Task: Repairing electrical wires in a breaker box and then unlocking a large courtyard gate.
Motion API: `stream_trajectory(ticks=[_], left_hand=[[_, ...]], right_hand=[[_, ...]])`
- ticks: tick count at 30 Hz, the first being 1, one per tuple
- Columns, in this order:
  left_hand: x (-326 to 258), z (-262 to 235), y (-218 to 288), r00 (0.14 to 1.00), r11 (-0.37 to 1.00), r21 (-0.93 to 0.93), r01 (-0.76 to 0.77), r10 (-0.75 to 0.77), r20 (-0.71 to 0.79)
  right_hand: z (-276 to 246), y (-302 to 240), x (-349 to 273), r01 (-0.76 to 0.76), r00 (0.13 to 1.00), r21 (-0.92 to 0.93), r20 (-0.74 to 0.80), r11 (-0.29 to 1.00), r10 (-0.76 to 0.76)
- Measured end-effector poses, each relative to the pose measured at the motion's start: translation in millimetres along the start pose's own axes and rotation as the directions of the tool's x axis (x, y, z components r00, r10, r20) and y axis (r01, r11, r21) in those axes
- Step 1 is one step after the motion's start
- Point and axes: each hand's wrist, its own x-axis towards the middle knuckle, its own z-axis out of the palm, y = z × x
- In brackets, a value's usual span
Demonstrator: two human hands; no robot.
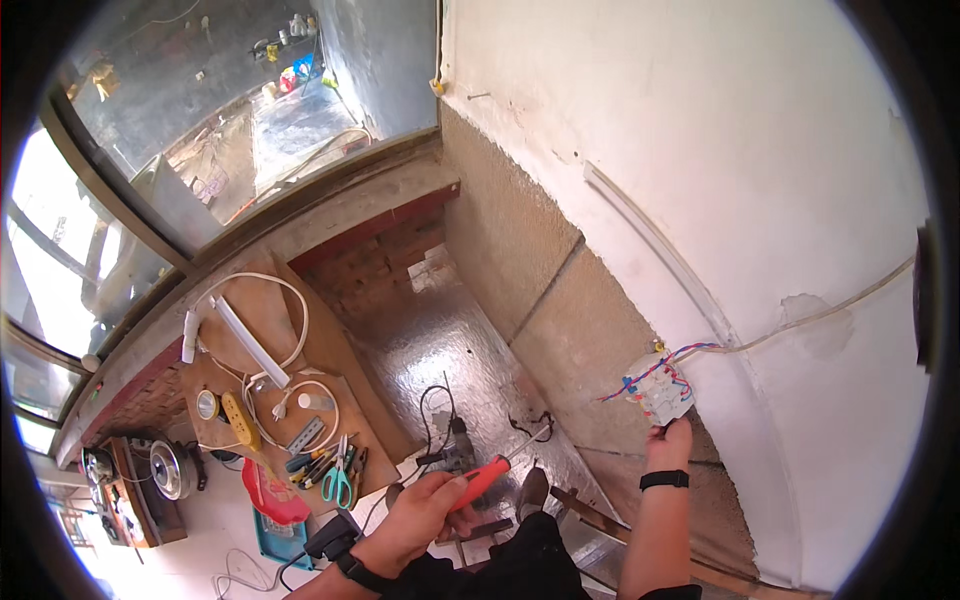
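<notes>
My left hand [430,515] is closed round the red handle of a screwdriver [483,481], its thin shaft pointing up and right. At the wall on the right, my right hand [670,445] grips the lower edge of a white electrical panel [662,395], which looks like a switch or socket plate. Red and blue wires [690,350] run into its terminals and along its upper edge. Some fingers of my right hand are hidden by the panel. The screwdriver tip is apart from the panel.
A cardboard-topped bench [370,440] at left holds teal scissors [338,486], a yellow power strip [240,420], white cable and hand tools. A power drill [458,445] stands beyond my left hand. A pale cable [830,315] crosses the wall; a wooden bar [590,512] lies near my feet.
</notes>
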Motion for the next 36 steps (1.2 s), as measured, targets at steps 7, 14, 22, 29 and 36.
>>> stream_trajectory(ticks=[7,14,22,29,36], left_hand=[[-15.2,6.9,16.0,1.000,1.000,0.018,0.007,-0.007,-0.003],[-23.9,9.0,25.6,1.000,0.999,0.045,0.021,-0.021,-0.013],[-35.6,3.4,31.4,1.000,0.999,0.038,-0.026,0.026,-0.017],[-42.0,-5.8,19.7,0.998,1.000,-0.003,0.015,-0.015,-0.063],[-52.4,-18.0,9.2,0.996,0.999,-0.018,-0.028,0.026,-0.089]], right_hand=[[-1.4,-3.8,-6.7,-0.081,0.995,0.048,-0.061,0.996,0.084],[2.0,-7.7,-9.7,-0.099,0.993,0.057,-0.054,0.993,0.102],[-8.1,-9.0,3.5,-0.025,1.000,-0.038,0.013,0.999,0.026],[-8.4,-6.8,9.8,-0.090,0.994,0.042,-0.054,0.995,0.092],[-9.7,-3.3,14.1,0.006,0.999,0.002,-0.046,1.000,-0.006]])
